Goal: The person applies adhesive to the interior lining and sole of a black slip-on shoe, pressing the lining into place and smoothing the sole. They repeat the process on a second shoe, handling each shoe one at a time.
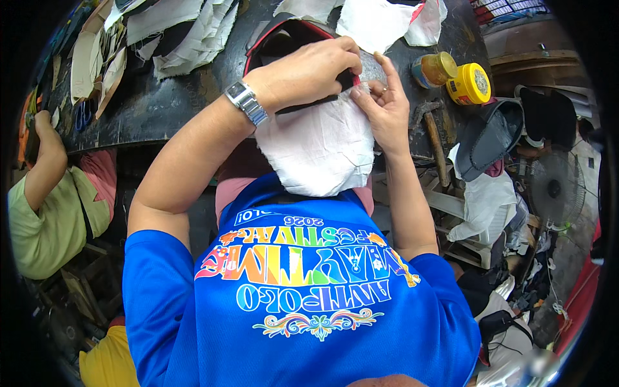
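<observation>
A black piece with red edging [284, 40], curved and hollow like a shoe upper, rests at the front edge of the dark table. From it a white cloth [316, 145] hangs down over my lap. My left hand [309, 72], wearing a metal watch [246, 103], reaches across the piece with bent fingers gripping its right-hand edge. On that same edge, the thumb of my right hand [385, 106] presses against the other fingers where cloth and red trim meet, while its index finger points upward. The exact contact under my left fingers is partly hidden.
White cloth scraps [200, 39] lie across the dark table [184, 106]. At the right are a glass jar [431, 69], a yellow tub [469, 84], a hammer [436, 138], a dark grey shoe upper [491, 138] and a fan [553, 187]. Another person's arm [48, 155] is at left.
</observation>
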Demonstrator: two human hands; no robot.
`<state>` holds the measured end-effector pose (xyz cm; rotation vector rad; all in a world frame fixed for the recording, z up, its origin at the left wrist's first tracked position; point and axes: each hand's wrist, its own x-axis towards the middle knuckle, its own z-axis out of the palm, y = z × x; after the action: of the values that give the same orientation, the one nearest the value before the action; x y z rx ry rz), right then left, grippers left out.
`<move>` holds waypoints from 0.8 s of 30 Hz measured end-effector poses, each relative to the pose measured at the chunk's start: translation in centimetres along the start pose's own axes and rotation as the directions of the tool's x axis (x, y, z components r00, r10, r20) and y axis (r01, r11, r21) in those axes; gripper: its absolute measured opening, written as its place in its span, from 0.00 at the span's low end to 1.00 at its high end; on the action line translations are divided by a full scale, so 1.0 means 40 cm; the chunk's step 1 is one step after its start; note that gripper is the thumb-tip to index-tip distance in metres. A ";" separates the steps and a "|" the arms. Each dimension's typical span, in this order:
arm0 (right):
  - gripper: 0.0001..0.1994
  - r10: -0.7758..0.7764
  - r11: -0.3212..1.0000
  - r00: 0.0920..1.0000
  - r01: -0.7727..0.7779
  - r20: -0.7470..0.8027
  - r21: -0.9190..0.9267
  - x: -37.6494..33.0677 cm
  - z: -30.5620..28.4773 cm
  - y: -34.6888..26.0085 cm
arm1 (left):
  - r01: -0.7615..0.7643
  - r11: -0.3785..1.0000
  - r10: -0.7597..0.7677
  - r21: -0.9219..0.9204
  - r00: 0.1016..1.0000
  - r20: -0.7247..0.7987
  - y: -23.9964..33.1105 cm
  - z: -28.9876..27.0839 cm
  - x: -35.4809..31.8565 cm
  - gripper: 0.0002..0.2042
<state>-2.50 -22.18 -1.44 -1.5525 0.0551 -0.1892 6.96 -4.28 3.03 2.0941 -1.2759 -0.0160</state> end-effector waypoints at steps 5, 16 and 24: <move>0.33 -0.331 0.780 0.944 0.269 -0.007 -0.564 -0.026 -0.003 -0.022 | 0.072 0.996 -0.075 -0.048 0.995 -0.063 -0.012 0.033 -0.023 0.25; 0.21 -0.433 0.849 0.896 0.369 -0.097 -0.379 -0.036 0.027 -0.028 | 0.030 0.998 -0.035 -0.054 0.994 -0.100 -0.027 0.037 -0.053 0.07; 0.21 -0.574 0.676 0.804 0.572 0.154 -0.465 -0.040 0.016 -0.027 | 0.169 0.984 -0.159 0.055 0.976 -0.150 -0.013 0.059 -0.029 0.17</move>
<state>-4.05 -21.30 -0.46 -2.0499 -0.4285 -0.7320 5.96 -4.48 0.57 2.2101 -1.0283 0.1063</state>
